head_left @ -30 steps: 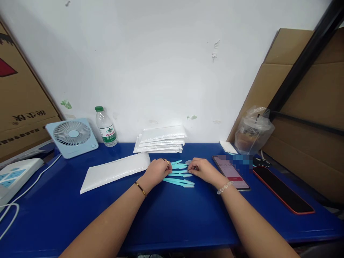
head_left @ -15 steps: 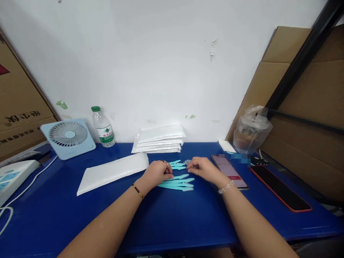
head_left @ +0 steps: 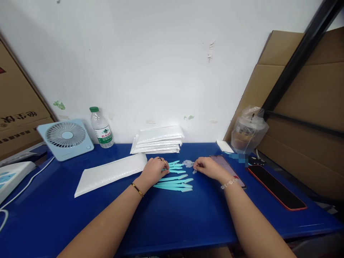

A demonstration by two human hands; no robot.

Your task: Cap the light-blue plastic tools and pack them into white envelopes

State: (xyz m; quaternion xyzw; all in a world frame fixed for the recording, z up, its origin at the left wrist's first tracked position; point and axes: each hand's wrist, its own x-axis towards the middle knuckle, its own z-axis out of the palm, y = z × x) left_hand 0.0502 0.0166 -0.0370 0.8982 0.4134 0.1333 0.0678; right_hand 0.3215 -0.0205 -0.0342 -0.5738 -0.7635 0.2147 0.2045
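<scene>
My left hand [head_left: 156,169] is closed, thumb and finger pinching the handle of a teal eyebrow razor [head_left: 177,172] whose blade end points right. My right hand [head_left: 208,167] is pinched shut on a small clear blade cap [head_left: 195,172]. Between the hands, at the back, lie several loose clear caps [head_left: 188,163]. More teal razors [head_left: 176,163] lie just beyond my left fingers. Closer to me, several others [head_left: 174,185] are fanned out on the blue table [head_left: 172,218], their left ends partly under my left hand and wrist.
One white padded envelope [head_left: 107,173] lies left of my left hand; a stack of them [head_left: 157,139] is against the wall. A fan [head_left: 67,138] and water bottle [head_left: 102,129] stand at left. Two phones [head_left: 227,166] [head_left: 276,186] and a bagged drink cup [head_left: 247,130] are at right.
My right hand has moved right, away from the razor tips, and a clear cap now shows at its fingertips. My left hand has shifted slightly up and left. The view has shifted slightly.
</scene>
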